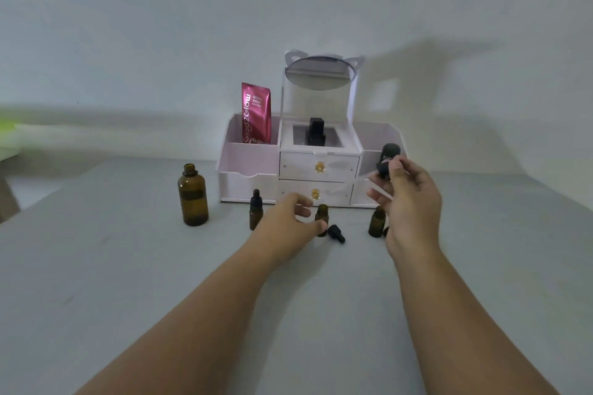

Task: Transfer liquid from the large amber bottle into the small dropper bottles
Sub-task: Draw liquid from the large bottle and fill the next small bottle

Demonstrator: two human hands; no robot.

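Holding the big dropper (386, 167) up in your right hand (409, 202), you've got its black bulb pinched between thumb and fingers, bulb pointing up toward 1 o'clock and the clear glass stem slanting down toward 7 o'clock, tip hanging in the air just past your fingertips. Your left hand (290, 228) is low over the surface (112, 282), fingers curled loosely and closing around the uncapped small dropper bottle (322, 220) in the middle; thumb and fingertips sit right beside the glass, but whether they're actually gripping it I can't tell. That open bottle stands upright, mouth straight up, and it lies at about 7 o'clock from the dropper tip, between your two hands — that's the line the coming move turns on, I'd say: the slanted stem has to swing closer to vertical to meet that narrow neck. Your left hand is the nearer one to steady it. Its little black cap (336, 233) lies on its side just beside it at 4 o'clock. A second small bottle (255, 213), still capped, stands at 9 o'clock from your left hand, and a third (376, 223) stands partly hidden behind your right wrist. The large amber bottle (193, 196) waits open and upright well off at 9 o'clock, liquid roughly two-thirds up. Behind it all sits the white organiser (288, 170). Whether the stem is carrying liquid is too blurred to call.
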